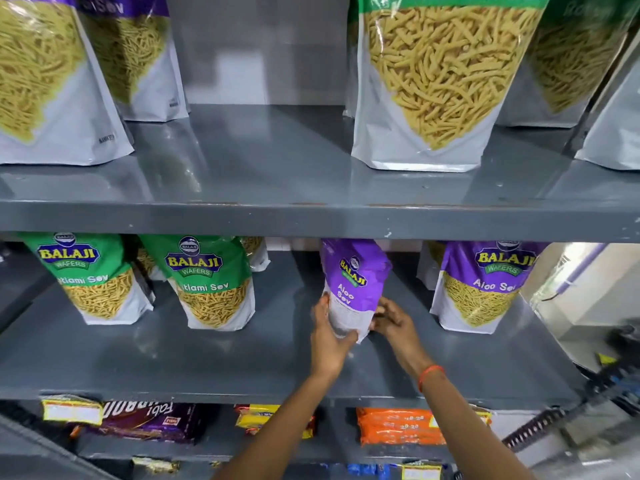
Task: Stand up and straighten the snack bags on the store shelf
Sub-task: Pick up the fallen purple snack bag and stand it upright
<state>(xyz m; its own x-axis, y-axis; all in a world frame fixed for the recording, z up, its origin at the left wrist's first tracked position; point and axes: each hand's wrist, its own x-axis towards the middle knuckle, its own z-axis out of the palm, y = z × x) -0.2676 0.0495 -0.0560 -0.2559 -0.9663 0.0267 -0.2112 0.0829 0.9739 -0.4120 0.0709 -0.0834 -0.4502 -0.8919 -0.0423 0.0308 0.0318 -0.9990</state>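
Right now the purple Aloo Sev bag [353, 282] stands on the middle shelf [242, 358], between the green bags at left and another purple one at right. It is turned edge-on, with its narrow side toward the camera. Both hands are closed around its lower part: the left hand [329, 336] wraps the near-left side of the base, and the right hand [393, 318] pinches the right edge, an orange wristband [430, 375] on that wrist.

The likeliest trouble, as I judge it, is the bag toppling once released. Its base looks narrow and not yet flattened on the shelf, and the top reaches close under the upper shelf [311, 216]. If it is let go while twisted, it may lean or fall. Turning it to face front could also swing its edge toward the Aloo Sev bag at right [485, 289], though the two are apart for now. The glossy pouch may slip in the grip.

By count, the middle shelf shows two green Naklami Sev bags [100, 278] [211, 282] in front, with partly hidden bags behind them, and two purple Aloo Sev bags in front, with one more half hidden behind the right one. The upper shelf shows five pouches: two purple-topped at left and three at right, of which the last is cut off. Below, assorted flat packets [398, 427] lie too crowded to count.
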